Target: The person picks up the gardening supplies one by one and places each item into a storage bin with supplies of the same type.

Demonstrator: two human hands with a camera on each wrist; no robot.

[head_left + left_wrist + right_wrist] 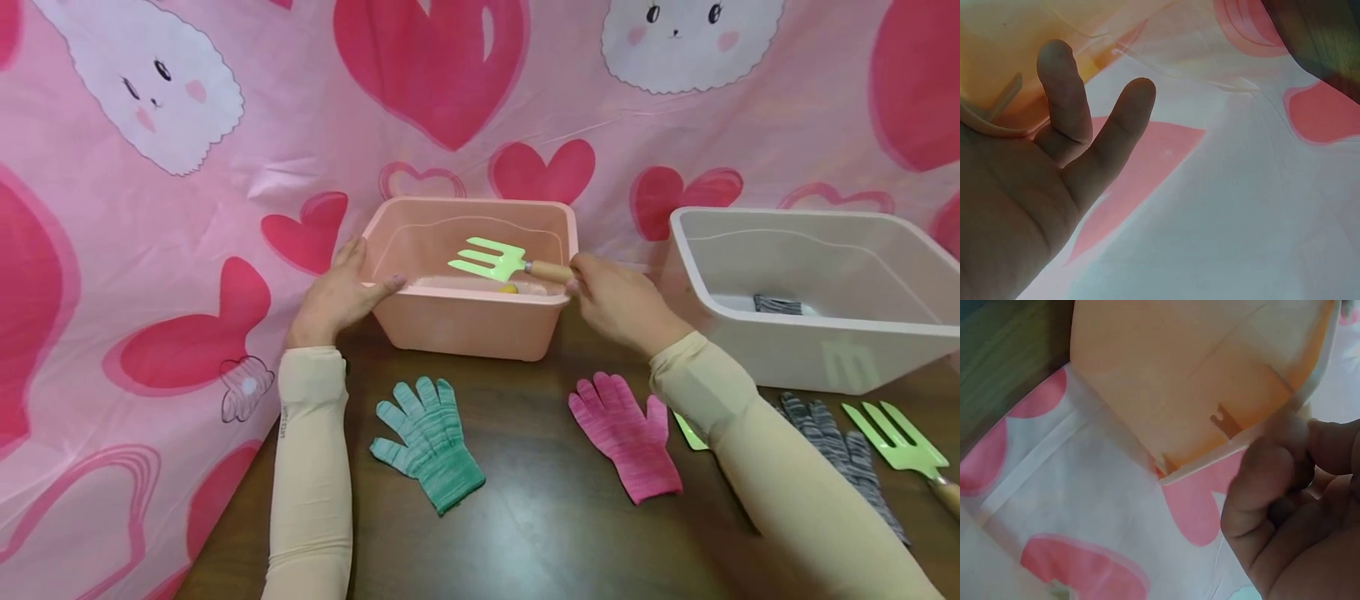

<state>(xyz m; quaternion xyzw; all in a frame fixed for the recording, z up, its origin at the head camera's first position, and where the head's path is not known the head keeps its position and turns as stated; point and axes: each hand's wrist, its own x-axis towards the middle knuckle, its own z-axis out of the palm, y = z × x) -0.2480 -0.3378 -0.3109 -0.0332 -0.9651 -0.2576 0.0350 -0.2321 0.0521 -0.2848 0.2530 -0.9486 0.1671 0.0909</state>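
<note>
Clamped on green fork (513, 262) with right grip (621, 302); spread at bin (465, 323) with left grip (334, 298).
Probably light, stiff; best held by wooden handle (550, 272).

The sleeved left forearm (309, 492) reaches from the near edge toward the far side, nearly straight, bare beyond the wrist. The left hand (337, 298) is spread, its thumb (384, 289) pointing right and its fingers (352, 250) directed far; the left wrist view shows two fingers parted and slightly bent. The sleeved right forearm (813, 492) slants from the near right corner far and to the left. The right hand (626, 304) points left, fingers curled, thumb closed against them.
</note>
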